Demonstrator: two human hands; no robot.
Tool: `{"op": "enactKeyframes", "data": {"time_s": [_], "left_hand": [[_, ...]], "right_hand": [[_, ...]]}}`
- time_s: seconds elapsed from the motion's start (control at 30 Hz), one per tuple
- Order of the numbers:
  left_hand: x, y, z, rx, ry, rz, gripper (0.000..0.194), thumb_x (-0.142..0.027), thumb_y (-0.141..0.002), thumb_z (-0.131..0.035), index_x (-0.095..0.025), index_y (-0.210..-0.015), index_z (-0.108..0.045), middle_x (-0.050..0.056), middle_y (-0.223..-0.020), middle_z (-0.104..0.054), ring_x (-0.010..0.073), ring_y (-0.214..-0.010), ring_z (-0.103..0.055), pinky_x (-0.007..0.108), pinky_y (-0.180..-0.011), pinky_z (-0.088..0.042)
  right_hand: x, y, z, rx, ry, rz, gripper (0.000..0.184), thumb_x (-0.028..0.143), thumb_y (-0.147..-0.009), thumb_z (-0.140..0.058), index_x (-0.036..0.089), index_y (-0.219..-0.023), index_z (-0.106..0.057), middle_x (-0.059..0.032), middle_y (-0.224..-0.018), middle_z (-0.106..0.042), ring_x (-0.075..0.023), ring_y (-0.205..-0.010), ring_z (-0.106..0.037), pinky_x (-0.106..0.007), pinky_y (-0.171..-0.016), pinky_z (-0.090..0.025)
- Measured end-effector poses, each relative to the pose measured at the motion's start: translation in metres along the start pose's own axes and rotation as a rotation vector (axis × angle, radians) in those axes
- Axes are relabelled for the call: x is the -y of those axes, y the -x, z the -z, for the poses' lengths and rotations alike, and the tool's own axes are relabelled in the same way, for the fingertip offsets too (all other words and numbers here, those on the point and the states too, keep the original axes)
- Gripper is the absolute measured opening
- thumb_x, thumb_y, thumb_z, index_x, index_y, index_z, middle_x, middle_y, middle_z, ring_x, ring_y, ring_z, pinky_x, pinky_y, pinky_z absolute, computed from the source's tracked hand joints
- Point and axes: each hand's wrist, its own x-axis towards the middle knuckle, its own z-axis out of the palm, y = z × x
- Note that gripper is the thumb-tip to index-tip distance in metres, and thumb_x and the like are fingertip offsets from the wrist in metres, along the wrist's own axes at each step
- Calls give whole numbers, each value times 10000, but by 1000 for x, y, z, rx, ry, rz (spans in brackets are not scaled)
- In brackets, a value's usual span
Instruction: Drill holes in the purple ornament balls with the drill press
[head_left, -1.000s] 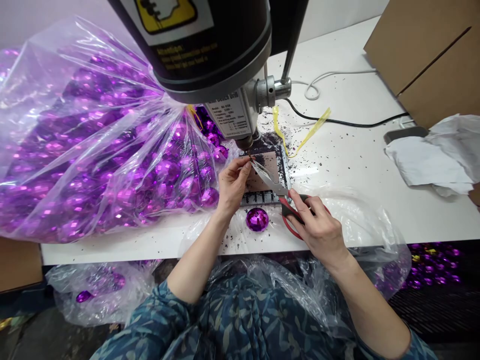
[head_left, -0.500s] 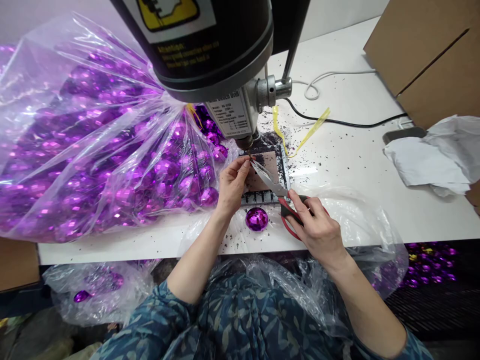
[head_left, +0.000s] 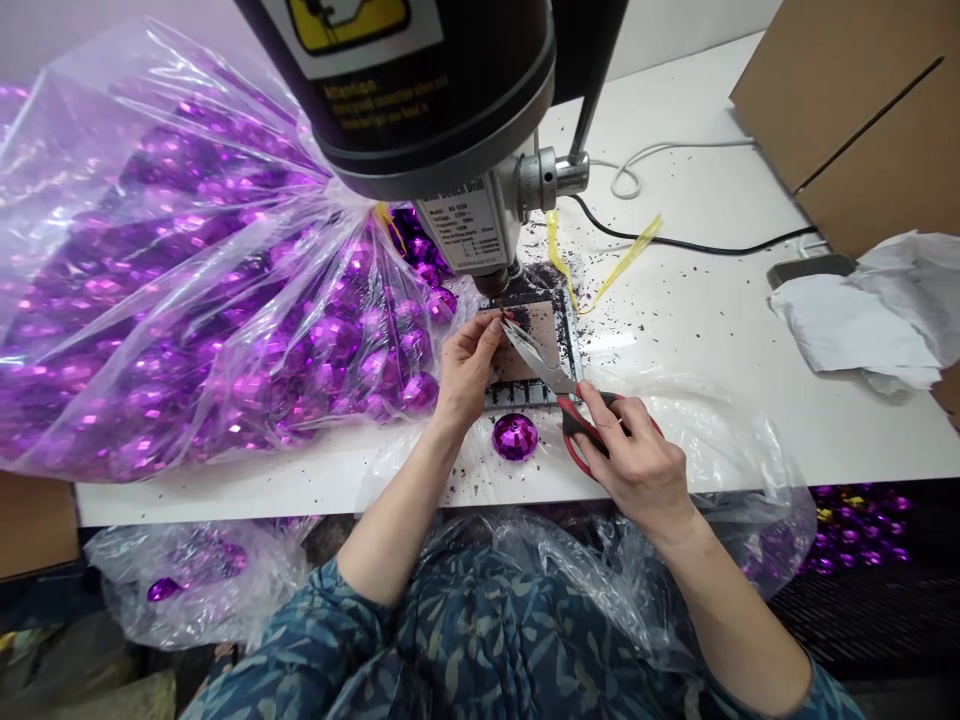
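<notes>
My right hand (head_left: 637, 455) is wrapped round the red and black handles of a pair of scissors (head_left: 541, 362). Their metal blades point up and left, and the tips touch or nearly touch my left fingertips. Just under the chuck of a bench drill (head_left: 466, 228), my left hand (head_left: 466, 368) is pinched closed at the drill bit; what it grips, if anything, is too small to make out. Below both hands is the drill's base plate (head_left: 568, 345), strewn with dark shavings. A shiny purple faceted ball (head_left: 514, 437) sits in front of the plate.
A large clear plastic bag (head_left: 225, 300) of purple faceted balls fills the left side. Yellow ties (head_left: 630, 262) and a black cable (head_left: 697, 248) lie behind the plate. Crumpled white paper (head_left: 855, 320) and a cardboard box (head_left: 862, 110) stand right. Plastic film hangs over the table's front edge.
The view shifts slightly. Both hands and the scissors stay almost exactly where they were, and the purple ball has not moved.
</notes>
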Motion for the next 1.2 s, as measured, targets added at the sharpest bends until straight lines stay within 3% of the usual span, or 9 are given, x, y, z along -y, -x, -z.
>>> {"op": "enactKeyframes", "data": {"time_s": [0.3,0.6,0.73,0.9,1.07,1.2], "left_hand": [[3,-2,1,-18,-1,21,379,-608,-860,-833,-269,-1027,-814,13,-964,-813,156,-864,-747,306,-848,-603],[3,-2,2,-3,-1,4,392,-620,-842,-845,-270,-1014,-820,15,-982,-824,159,-858,-756,299,-824,-616],[5,-3,1,-24,-12,-10,410,-644,-825,-847,-272,-996,-823,11,-966,-822,150,-841,-748,284,-811,-613],[6,-3,1,-9,4,4,369,-598,-866,-833,-261,-1015,-813,14,-968,-810,162,-877,-746,300,-845,-596],[3,-2,0,3,40,9,376,-602,-841,-853,-260,-995,-820,6,-956,-807,137,-826,-725,267,-806,-581],[-1,-1,-1,-7,62,21,372,-594,-823,-870,-253,-967,-827,3,-942,-811,123,-802,-717,241,-786,-572]], "right_hand": [[5,9,-4,31,-54,-70,734,244,-945,-618,195,-1641,-389,-35,-974,-695,-99,-855,-649,-218,-669,-490],[5,0,-2,-4,37,-15,646,276,-967,-640,158,-1578,-466,-31,-917,-686,-94,-809,-631,-224,-655,-471],[6,2,-3,10,22,-36,712,272,-965,-624,190,-1633,-392,-29,-927,-687,-98,-820,-638,-225,-656,-471],[4,0,-3,-18,66,8,705,273,-964,-651,139,-1613,-411,-23,-880,-673,-95,-780,-614,-223,-637,-460],[4,0,-4,-26,161,37,882,252,-928,-723,111,-1678,-280,2,-868,-683,-74,-723,-573,-199,-641,-457],[3,1,-5,-29,196,53,862,261,-917,-743,93,-1654,-328,10,-863,-686,-61,-705,-544,-190,-659,-455]]}}
